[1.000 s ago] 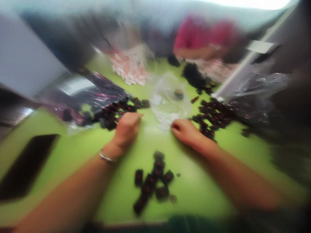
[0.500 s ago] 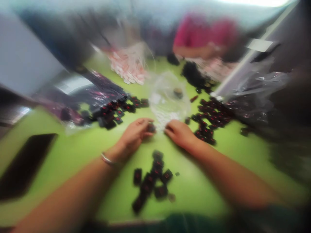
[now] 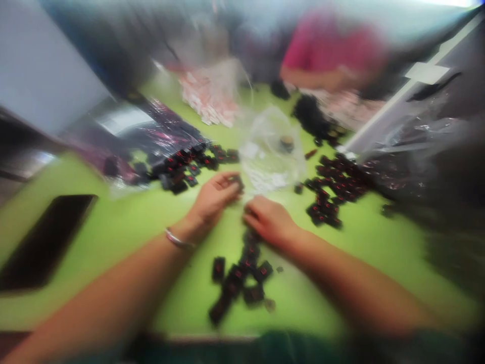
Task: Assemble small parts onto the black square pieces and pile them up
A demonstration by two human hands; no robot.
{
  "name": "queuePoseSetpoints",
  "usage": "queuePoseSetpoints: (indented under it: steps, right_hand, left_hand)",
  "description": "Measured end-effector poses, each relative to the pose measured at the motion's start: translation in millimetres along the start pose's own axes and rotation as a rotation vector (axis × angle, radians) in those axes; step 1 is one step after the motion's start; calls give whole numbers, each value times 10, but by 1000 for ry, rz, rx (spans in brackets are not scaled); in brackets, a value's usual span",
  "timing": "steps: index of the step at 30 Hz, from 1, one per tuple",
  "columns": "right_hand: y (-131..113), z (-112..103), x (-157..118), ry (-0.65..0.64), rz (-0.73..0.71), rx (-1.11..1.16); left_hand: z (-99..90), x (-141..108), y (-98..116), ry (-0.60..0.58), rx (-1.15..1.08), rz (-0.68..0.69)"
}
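Observation:
My left hand, with a bracelet on its wrist, is closed on a small black part between thumb and fingers. Close by on the right, my right hand has its fingers drawn together; what they hold, if anything, is hidden. Below it lies a cluster of black block-like parts with red marks, its top end touching or just under the right hand. Just beyond both hands lies a clear plastic bag with small white pieces at its near edge.
Black-and-red parts are heaped at left and right. A dark flat slab lies at far left. Plastic-wrapped goods stand behind. Across the green table, a person in a pink top sits by pale bundles.
My right hand has drawn back from the white pieces toward the near black cluster. The left hand still holds the small black part. The whole view has shifted slightly.

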State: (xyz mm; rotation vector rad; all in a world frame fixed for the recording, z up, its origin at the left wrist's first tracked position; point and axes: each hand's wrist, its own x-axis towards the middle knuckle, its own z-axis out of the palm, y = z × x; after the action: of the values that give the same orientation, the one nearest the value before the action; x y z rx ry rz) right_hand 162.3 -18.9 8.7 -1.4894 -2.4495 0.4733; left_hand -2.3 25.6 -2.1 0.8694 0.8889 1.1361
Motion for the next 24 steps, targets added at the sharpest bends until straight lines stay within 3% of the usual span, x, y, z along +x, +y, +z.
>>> queuePoseSetpoints:
  steps: [4,7,11,17,24]
  right_hand:
    - [-32,10,22,-60,9,-160]
    - [17,17,-4,-39,6,-149]
    - [151,0,-39,87,-21,99]
    - [183,-176,-25,467,-11,557]
    - [72,-248,-43,378,89,773]
  left_hand:
    - [49,-33,40,-30,-87,-37]
    - [84,-63,79,-70,-149,-82]
    - [107,-88,92,-154,-197,-143]
    - [102,-118,56,-260,-195,-202]
    - [184,-187,45,-309,-204,-266]
